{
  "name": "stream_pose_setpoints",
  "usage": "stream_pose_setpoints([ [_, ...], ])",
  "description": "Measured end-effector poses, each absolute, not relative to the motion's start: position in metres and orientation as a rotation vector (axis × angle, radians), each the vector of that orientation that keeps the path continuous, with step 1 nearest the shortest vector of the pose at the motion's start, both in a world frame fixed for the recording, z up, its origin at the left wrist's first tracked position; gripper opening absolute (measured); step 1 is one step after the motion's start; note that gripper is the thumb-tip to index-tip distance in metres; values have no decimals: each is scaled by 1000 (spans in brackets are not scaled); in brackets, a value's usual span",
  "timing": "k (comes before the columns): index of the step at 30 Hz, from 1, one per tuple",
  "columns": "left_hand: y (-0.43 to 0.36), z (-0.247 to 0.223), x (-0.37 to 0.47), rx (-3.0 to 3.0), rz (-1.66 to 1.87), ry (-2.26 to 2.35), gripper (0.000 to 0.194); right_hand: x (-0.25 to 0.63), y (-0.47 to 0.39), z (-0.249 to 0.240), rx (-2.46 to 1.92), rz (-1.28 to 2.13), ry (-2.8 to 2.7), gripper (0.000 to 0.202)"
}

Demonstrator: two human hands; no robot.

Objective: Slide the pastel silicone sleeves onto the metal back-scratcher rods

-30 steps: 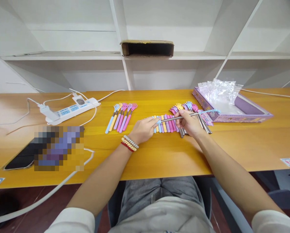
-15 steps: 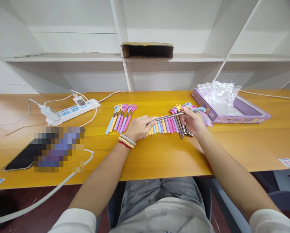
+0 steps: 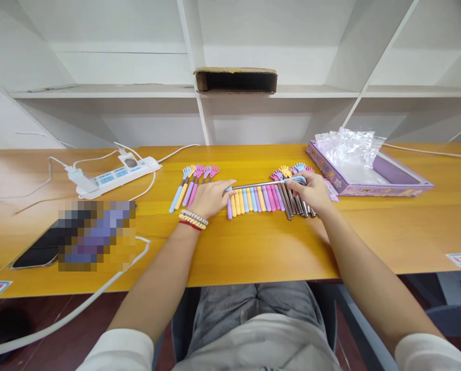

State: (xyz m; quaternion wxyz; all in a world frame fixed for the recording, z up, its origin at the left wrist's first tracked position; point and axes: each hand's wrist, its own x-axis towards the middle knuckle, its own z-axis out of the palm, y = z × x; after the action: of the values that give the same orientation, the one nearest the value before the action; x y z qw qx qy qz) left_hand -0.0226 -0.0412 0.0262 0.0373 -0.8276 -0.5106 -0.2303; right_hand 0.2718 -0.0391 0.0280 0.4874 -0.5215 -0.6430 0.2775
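Note:
A back scratcher's metal rod [image 3: 257, 184] stretches level between my hands. My right hand [image 3: 314, 191] is closed around the light blue claw head at its right end. At the other end my left hand [image 3: 214, 198] pinches the rod where a bit of light blue shows; the rest there is hidden by the fingers. Below the rod lies a row of pastel handles [image 3: 259, 200] in purple, yellow, blue and pink. Metal rods with coloured claw heads [image 3: 285, 171] lie beside my right hand. Several back scratchers with handles [image 3: 181, 191] lie left of my left hand, partly covered by it.
A purple box tray [image 3: 385, 189] with clear plastic bags [image 3: 348, 147] stands at the right. On the left are a white power strip [image 3: 118, 178], cables and a dark phone [image 3: 40, 245] beside a blurred patch. White shelves with a cardboard box [image 3: 236, 81] rise behind the table.
The rod has come from a slant to nearly level. My left hand has shifted slightly left and up, and my right hand has turned and now covers part of the blue claw head.

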Motion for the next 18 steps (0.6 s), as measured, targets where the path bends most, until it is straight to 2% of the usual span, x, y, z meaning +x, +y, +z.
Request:
stream_pose_setpoints([
  [11, -45, 29, -24, -2733, -550, -1471, 31, 290, -43, 34, -1240, 1113, -1687, 23],
  [15, -45, 32, -24, -2757, -645, -1401, 31, 292, -44, 36, -1199, 1233, -1671, 17],
  [18, -44, 33, -25, -2738, -716, -1382, 24, 288, -43, 36, -1169, 1314, -1581, 18],
])
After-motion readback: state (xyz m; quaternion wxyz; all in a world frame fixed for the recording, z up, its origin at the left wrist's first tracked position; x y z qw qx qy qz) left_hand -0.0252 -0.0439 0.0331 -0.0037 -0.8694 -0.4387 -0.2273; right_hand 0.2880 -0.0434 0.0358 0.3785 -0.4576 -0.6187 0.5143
